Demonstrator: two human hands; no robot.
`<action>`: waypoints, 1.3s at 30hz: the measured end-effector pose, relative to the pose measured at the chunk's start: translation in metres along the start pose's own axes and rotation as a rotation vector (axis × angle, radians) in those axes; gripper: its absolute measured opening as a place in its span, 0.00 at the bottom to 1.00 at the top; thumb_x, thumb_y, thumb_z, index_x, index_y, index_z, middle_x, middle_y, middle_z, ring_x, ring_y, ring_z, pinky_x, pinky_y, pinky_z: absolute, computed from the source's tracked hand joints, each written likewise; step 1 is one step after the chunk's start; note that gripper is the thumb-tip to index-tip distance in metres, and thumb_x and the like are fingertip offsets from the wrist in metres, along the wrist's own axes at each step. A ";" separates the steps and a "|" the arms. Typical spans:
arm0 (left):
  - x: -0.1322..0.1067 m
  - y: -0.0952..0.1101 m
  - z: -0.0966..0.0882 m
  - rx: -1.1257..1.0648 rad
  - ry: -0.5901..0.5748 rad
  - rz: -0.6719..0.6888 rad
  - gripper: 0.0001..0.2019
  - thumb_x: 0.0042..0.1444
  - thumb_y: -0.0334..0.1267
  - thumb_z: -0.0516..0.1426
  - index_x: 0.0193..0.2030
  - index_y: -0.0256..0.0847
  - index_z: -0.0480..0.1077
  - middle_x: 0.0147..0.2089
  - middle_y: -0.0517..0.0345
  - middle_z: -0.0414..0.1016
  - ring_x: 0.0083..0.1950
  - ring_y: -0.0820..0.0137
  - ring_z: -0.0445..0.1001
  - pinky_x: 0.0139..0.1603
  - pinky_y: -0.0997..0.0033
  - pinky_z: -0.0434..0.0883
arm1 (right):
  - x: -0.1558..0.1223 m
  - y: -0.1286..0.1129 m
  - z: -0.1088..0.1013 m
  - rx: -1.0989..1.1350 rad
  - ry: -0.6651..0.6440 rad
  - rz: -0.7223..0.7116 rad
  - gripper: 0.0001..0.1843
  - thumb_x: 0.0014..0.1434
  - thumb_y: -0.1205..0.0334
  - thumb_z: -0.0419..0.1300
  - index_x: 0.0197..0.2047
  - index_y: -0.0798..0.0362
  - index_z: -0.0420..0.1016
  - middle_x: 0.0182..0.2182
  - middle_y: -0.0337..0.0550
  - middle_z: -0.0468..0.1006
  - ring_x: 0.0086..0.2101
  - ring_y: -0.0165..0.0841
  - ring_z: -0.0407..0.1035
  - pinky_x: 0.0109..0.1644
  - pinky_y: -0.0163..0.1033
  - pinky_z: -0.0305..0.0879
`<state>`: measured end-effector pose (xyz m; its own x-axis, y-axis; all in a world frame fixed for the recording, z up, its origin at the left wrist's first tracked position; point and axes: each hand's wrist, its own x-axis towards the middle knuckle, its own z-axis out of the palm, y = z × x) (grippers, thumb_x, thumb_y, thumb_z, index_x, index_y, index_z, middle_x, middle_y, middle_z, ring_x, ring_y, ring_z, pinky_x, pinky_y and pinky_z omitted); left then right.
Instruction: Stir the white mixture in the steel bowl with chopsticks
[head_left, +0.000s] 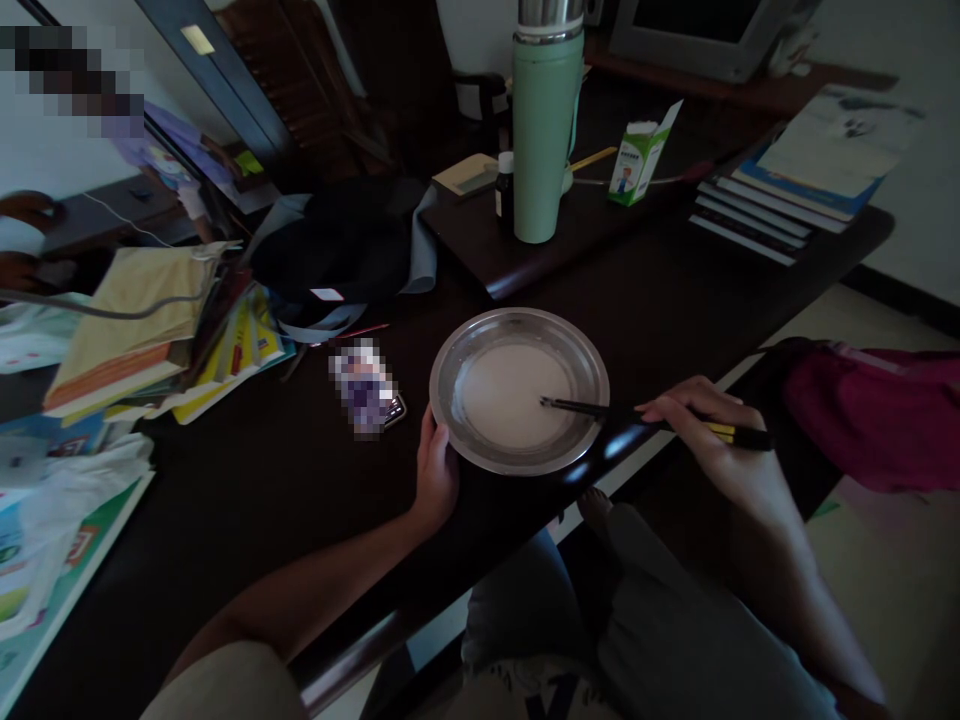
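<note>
A round metal plate (577, 345) holding a pale whitish liquid sits near the front edge of a dark wooden table (262, 470). My left hand (436, 468) rests against the plate's left rim, fingers curled on the edge. My right hand (709, 430) is closed around a pair of dark chopsticks (592, 408) with yellow bands near the top. Their tips dip into the liquid at the right of the plate's middle.
A tall green flask (546, 130), a small dark bottle (505, 195) and a small carton (637, 155) stand behind the plate. Stacked books (795, 180) lie at the back right, books and papers (142, 330) at the left. A phone (366, 388) lies left of the plate. A pink bag (877, 410) sits at the right.
</note>
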<state>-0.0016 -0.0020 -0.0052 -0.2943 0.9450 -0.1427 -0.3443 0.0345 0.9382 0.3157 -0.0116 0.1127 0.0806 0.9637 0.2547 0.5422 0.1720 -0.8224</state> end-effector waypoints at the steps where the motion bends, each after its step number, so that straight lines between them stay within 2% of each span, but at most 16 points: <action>1: 0.000 0.000 0.000 0.003 -0.008 0.003 0.26 0.63 0.58 0.66 0.64 0.50 0.78 0.66 0.50 0.83 0.71 0.52 0.78 0.75 0.47 0.72 | -0.001 -0.002 -0.003 0.019 -0.032 0.011 0.19 0.70 0.46 0.66 0.31 0.44 0.86 0.32 0.42 0.86 0.35 0.41 0.80 0.43 0.49 0.69; 4: 0.000 -0.001 -0.001 0.017 -0.029 0.014 0.27 0.64 0.59 0.65 0.65 0.50 0.77 0.66 0.50 0.82 0.72 0.52 0.76 0.76 0.48 0.71 | -0.004 -0.006 -0.001 0.036 -0.081 -0.018 0.20 0.71 0.44 0.65 0.30 0.43 0.86 0.31 0.41 0.86 0.35 0.39 0.80 0.44 0.49 0.69; 9: 0.001 -0.002 -0.001 -0.001 -0.005 -0.004 0.28 0.62 0.59 0.66 0.65 0.50 0.78 0.65 0.50 0.83 0.72 0.52 0.77 0.75 0.50 0.71 | 0.000 0.004 0.033 0.057 -0.128 -0.129 0.21 0.73 0.43 0.62 0.32 0.41 0.87 0.32 0.40 0.88 0.37 0.41 0.80 0.45 0.51 0.69; 12: 0.001 -0.001 0.000 0.006 -0.008 -0.006 0.28 0.62 0.59 0.66 0.65 0.50 0.78 0.65 0.50 0.83 0.71 0.51 0.77 0.74 0.49 0.72 | 0.006 0.013 0.054 0.039 -0.064 -0.160 0.20 0.74 0.43 0.61 0.33 0.40 0.87 0.35 0.40 0.90 0.39 0.41 0.80 0.49 0.52 0.69; 15: 0.000 -0.001 0.001 0.006 0.005 -0.004 0.27 0.62 0.59 0.66 0.64 0.50 0.78 0.66 0.50 0.82 0.71 0.52 0.77 0.75 0.49 0.72 | 0.011 0.020 0.063 0.000 0.027 -0.152 0.20 0.74 0.44 0.61 0.34 0.41 0.86 0.37 0.40 0.91 0.41 0.42 0.80 0.51 0.54 0.67; 18: 0.000 0.000 0.001 -0.004 0.021 -0.014 0.28 0.61 0.59 0.67 0.63 0.50 0.78 0.66 0.50 0.83 0.71 0.52 0.78 0.74 0.49 0.73 | 0.012 0.021 0.057 -0.049 0.090 -0.134 0.18 0.73 0.47 0.62 0.33 0.41 0.86 0.35 0.39 0.90 0.41 0.42 0.80 0.51 0.53 0.66; 23: 0.000 0.000 0.001 0.034 0.011 0.000 0.28 0.62 0.59 0.65 0.65 0.50 0.78 0.66 0.50 0.83 0.71 0.51 0.77 0.75 0.47 0.72 | 0.004 0.012 0.025 -0.082 0.125 -0.094 0.17 0.71 0.51 0.64 0.31 0.42 0.86 0.32 0.39 0.87 0.37 0.40 0.79 0.45 0.49 0.66; 27: 0.000 0.001 -0.001 0.023 -0.005 -0.009 0.28 0.62 0.60 0.66 0.64 0.51 0.78 0.65 0.50 0.83 0.71 0.51 0.78 0.74 0.49 0.73 | -0.002 0.001 -0.001 -0.027 0.023 -0.018 0.16 0.70 0.49 0.65 0.31 0.42 0.86 0.32 0.40 0.87 0.35 0.40 0.80 0.43 0.49 0.68; 30: 0.000 0.000 -0.002 0.023 -0.026 -0.003 0.27 0.64 0.60 0.65 0.65 0.51 0.77 0.65 0.50 0.83 0.71 0.52 0.77 0.74 0.49 0.72 | -0.005 -0.006 -0.009 0.010 -0.068 0.001 0.18 0.70 0.45 0.66 0.31 0.42 0.87 0.32 0.40 0.87 0.34 0.40 0.81 0.42 0.49 0.69; 34: 0.000 0.001 -0.001 0.022 -0.025 -0.008 0.27 0.63 0.59 0.65 0.65 0.50 0.77 0.65 0.49 0.82 0.71 0.52 0.77 0.74 0.49 0.73 | -0.004 -0.010 0.004 0.034 -0.137 -0.049 0.21 0.71 0.41 0.64 0.30 0.41 0.87 0.31 0.40 0.87 0.34 0.39 0.80 0.44 0.51 0.69; 37: -0.001 0.002 0.001 0.002 0.004 -0.024 0.28 0.61 0.58 0.67 0.64 0.49 0.78 0.66 0.50 0.82 0.71 0.52 0.77 0.75 0.50 0.72 | 0.000 -0.005 0.027 0.047 -0.166 -0.084 0.23 0.72 0.38 0.62 0.31 0.41 0.86 0.31 0.40 0.88 0.36 0.40 0.80 0.48 0.53 0.68; 39: -0.001 0.002 0.001 0.004 0.009 -0.025 0.27 0.61 0.59 0.66 0.63 0.50 0.78 0.65 0.51 0.83 0.72 0.53 0.77 0.75 0.50 0.72 | 0.004 0.001 0.043 0.045 -0.136 -0.095 0.24 0.72 0.38 0.61 0.31 0.41 0.86 0.33 0.40 0.89 0.38 0.41 0.79 0.50 0.54 0.68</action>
<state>-0.0010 -0.0024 -0.0026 -0.2939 0.9407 -0.1692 -0.3484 0.0594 0.9354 0.2808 0.0009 0.0909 -0.0850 0.9609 0.2635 0.5035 0.2696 -0.8209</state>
